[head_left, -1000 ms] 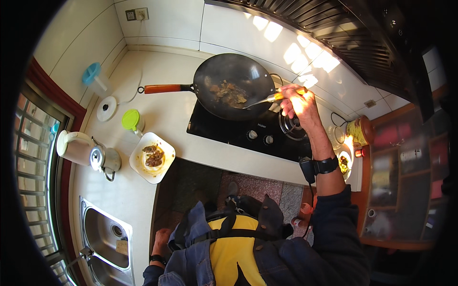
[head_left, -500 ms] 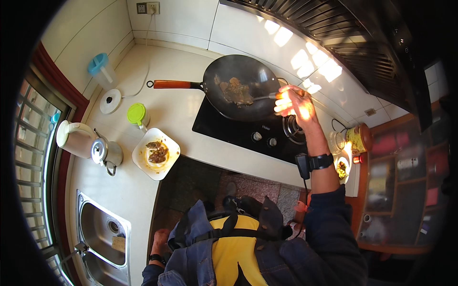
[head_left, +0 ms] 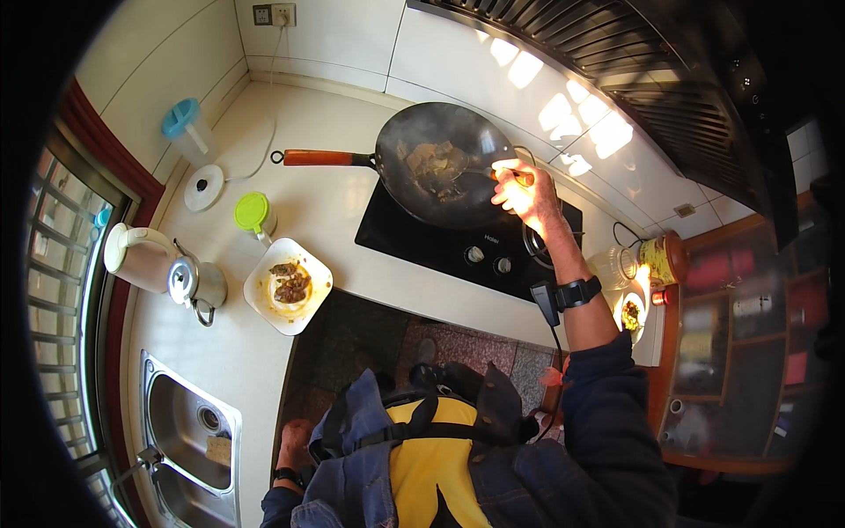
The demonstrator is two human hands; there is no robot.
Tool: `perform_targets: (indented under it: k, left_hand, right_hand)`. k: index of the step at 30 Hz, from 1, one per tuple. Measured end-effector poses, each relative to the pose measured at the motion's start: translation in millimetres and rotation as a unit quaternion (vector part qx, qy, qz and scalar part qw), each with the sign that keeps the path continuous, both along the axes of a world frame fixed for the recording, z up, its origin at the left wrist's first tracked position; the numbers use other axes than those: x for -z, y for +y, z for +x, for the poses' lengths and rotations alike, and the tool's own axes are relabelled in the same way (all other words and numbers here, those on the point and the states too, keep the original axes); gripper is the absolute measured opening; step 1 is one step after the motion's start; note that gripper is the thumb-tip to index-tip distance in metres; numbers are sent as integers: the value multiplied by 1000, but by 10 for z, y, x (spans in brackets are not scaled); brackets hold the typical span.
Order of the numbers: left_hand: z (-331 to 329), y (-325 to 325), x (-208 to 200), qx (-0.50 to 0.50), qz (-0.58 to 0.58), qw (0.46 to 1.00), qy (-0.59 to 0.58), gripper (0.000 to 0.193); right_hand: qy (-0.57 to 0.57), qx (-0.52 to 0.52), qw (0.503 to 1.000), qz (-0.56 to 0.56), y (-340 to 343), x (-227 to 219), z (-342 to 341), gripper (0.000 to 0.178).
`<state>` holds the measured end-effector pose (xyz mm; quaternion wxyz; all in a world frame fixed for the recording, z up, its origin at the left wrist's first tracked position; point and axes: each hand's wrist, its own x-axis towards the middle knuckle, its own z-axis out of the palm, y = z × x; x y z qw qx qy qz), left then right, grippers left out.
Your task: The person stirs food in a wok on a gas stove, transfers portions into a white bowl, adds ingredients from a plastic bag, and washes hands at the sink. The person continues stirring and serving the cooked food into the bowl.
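A black wok (head_left: 414,198) with a wooden handle sits on the left part of the black gas stove (head_left: 422,245). Brown pieces of food (head_left: 437,163), perhaps meat, lie in the middle of it under a faint steam. Over the wok's right rim, my right hand (head_left: 528,195) is closed round the handle of a spatula (head_left: 480,170), whose blade reaches down to the food. My left hand (head_left: 297,438) hangs low at my side beside the counter's edge, and its fingers do not show clearly.
Left of the stove stand a white square bowl (head_left: 260,308) with brown food, a green-lidded jar (head_left: 252,211), a metal pot (head_left: 198,280) and a kettle (head_left: 136,255). A steel sink (head_left: 189,431) is at lower left. The range hood (head_left: 642,79) overhangs the upper right. A small dish (head_left: 632,312) stands at right.
My right hand has shifted a little left and nearer to me, turning the spatula. The food in the wok lies differently. My left hand is nearly unmoved.
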<state>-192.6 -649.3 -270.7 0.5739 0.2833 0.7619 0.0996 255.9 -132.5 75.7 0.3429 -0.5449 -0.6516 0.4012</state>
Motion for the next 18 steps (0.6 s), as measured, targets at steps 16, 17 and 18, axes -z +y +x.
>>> perform_targets:
  k: [16, 17, 18]
  left_hand:
    - [4, -363, 518, -24, 27, 999, 36, 37]
    - [17, -343, 439, -17, 30, 998, 44, 37]
    - [38, -322, 395, -9, 35, 998, 50, 37]
  right_hand:
    - [19, 64, 997, -36, 284, -305, -222, 25]
    - [26, 62, 997, -30, 239, -396, -147, 24]
    - [36, 67, 996, -41, 192, -506, -55, 23]
